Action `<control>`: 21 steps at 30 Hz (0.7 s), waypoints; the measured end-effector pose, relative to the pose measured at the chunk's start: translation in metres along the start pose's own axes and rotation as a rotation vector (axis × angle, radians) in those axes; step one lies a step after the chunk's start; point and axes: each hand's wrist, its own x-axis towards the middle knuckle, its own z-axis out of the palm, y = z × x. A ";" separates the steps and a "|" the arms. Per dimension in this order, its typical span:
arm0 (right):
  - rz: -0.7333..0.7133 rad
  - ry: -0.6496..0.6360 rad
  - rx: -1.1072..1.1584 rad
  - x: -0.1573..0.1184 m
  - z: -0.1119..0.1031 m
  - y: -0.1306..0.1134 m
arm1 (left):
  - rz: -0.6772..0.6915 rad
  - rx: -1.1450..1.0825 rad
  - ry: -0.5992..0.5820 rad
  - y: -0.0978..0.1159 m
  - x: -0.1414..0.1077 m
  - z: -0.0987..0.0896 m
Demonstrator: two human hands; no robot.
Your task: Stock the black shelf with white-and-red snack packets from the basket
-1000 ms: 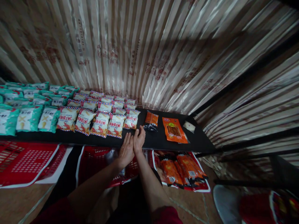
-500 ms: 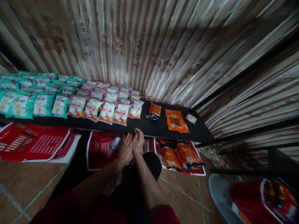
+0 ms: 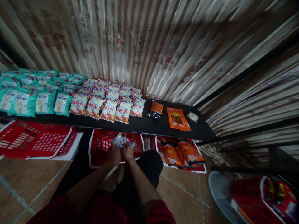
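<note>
A crumpled, pale clear-looking plastic packet (image 3: 120, 139) shows just beyond my fingertips, over the middle red basket (image 3: 100, 158). My left hand (image 3: 114, 156) grips its near edge with curled fingers. Close beside it, my right hand (image 3: 128, 152) is closed on the packet's right part. The fingertips are partly hidden, and the print on the packet is too blurred to read. Both hands are below the front edge of the black shelf (image 3: 149, 127), between my knees.
Teal snack bags (image 3: 24, 102) and white-and-orange snack bags (image 3: 93, 107) stand in rows on the shelf. To their right lie an orange-black packet (image 3: 155, 109), an orange pouch (image 3: 177, 119) and a small white packet (image 3: 192, 117). A right-hand basket (image 3: 202, 169) holds several orange packets; another red basket (image 3: 42, 141) is left.
My hands, earlier pressed together at the shelf's front edge, have come down and left into the middle basket. They now hold the plastic packet that was lying there.
</note>
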 end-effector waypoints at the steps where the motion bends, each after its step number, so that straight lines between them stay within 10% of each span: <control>1: 0.002 -0.003 -0.004 0.002 0.001 0.000 | -0.026 0.012 -0.040 -0.003 0.001 0.002; 11: 0.115 -0.087 -0.064 0.022 0.011 0.000 | -0.184 -0.015 -0.217 -0.027 0.016 0.035; 21: 0.205 -0.118 -0.022 0.041 0.023 0.003 | -0.129 -0.126 -0.082 -0.055 0.031 0.083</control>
